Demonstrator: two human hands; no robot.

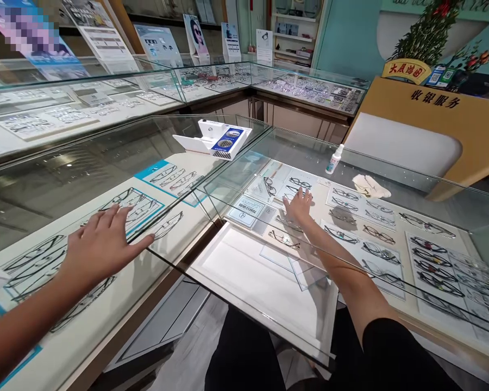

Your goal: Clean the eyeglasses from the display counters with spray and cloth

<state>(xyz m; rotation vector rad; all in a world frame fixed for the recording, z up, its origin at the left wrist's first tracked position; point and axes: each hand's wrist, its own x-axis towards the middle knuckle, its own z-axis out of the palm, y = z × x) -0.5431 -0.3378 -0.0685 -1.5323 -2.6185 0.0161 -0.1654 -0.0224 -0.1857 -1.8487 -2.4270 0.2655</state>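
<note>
My left hand [100, 244] is spread with fingers apart on or just over the glass top of the left display case, and I see nothing in it. Under it lie rows of eyeglasses [140, 206] on white and blue cards. My right hand [299, 206] reaches over the right case, its fingers also apart and nothing visible in them. Nearest to its fingertips is a dark pair of eyeglasses [300, 183]. Whether this hand touches the glass top, I cannot tell. More eyeglasses [284, 239] lie inside, below my wrist.
An opened white and blue box [228, 142] stands on the glass. Farther right are a small spray bottle [334, 160] and a crumpled pale cloth [370, 186]. A white drawer or panel [244, 282] juts out before my legs. Behind stand more glass cases [212, 79] and a cashier counter [432, 117].
</note>
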